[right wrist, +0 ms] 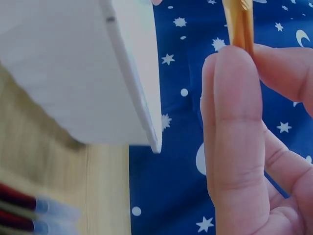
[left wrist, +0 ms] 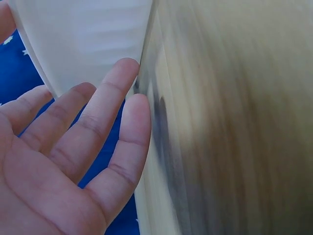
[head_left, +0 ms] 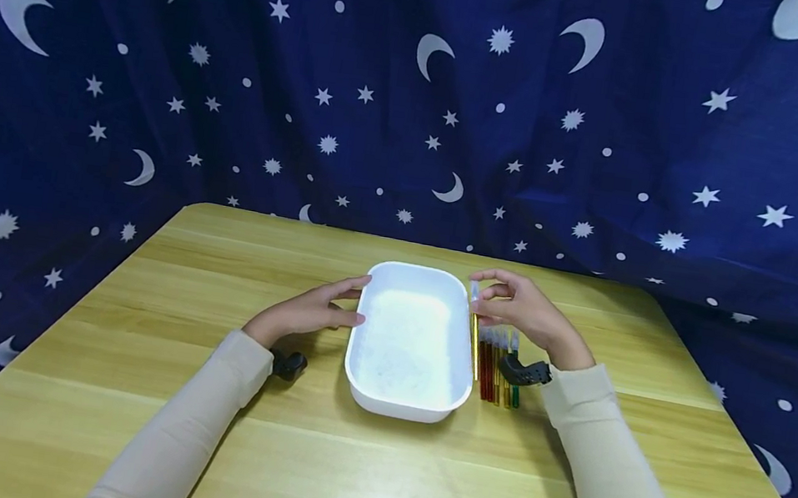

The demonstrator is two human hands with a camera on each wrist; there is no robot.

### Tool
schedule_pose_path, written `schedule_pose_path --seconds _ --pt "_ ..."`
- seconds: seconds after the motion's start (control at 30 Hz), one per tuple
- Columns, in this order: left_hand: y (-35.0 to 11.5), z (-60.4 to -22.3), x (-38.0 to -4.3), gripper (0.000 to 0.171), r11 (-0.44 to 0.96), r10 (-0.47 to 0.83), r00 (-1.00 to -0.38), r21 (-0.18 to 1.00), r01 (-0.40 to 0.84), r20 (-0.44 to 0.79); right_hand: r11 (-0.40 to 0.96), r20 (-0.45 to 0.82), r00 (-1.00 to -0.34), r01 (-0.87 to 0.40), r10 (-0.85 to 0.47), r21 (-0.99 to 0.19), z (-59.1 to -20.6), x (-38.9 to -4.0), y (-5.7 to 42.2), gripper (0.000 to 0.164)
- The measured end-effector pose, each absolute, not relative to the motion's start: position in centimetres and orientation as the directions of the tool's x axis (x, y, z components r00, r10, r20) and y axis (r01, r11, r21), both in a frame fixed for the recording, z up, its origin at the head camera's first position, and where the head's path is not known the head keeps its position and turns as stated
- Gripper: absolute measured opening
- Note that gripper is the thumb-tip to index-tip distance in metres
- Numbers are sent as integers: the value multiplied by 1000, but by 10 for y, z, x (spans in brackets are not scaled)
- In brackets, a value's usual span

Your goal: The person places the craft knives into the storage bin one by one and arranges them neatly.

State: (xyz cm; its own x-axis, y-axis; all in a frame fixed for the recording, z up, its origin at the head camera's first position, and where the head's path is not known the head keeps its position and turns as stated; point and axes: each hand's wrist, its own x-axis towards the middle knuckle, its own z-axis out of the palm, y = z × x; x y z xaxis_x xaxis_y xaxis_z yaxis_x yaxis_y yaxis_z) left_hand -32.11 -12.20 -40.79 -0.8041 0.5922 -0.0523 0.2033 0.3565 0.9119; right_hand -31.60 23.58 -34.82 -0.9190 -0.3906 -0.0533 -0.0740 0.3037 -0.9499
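A white rectangular plastic basin (head_left: 404,410) stands on the table, nothing lying inside it. My left hand (head_left: 315,310) touches its left rim, fingers extended along the outer wall (left wrist: 110,29). Beyond the opposite rim, my right hand (head_left: 523,312) pinches a slim gold pen-like stick (head_left: 475,347) with a clear end, between thumb and fingertips. The stick's gold body (right wrist: 241,24) rises above the fingertips in the right wrist view. Below that hand lie several similar red, gold and green sticks (head_left: 489,370) with clear ends, side by side.
The wooden table (head_left: 250,457) runs back to a dark blue curtain (head_left: 381,154) with white moons and stars. Black wrist straps show at the left wrist (head_left: 289,365) and the right wrist (head_left: 526,373).
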Motion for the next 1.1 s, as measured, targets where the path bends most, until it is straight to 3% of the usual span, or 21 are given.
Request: schedule_pose_path --seconds 1.1 --pt "-120 -405 -320 75 370 575 -813 915 161 -90 267 -122 -891 1 -437 -964 -351 -338 166 53"
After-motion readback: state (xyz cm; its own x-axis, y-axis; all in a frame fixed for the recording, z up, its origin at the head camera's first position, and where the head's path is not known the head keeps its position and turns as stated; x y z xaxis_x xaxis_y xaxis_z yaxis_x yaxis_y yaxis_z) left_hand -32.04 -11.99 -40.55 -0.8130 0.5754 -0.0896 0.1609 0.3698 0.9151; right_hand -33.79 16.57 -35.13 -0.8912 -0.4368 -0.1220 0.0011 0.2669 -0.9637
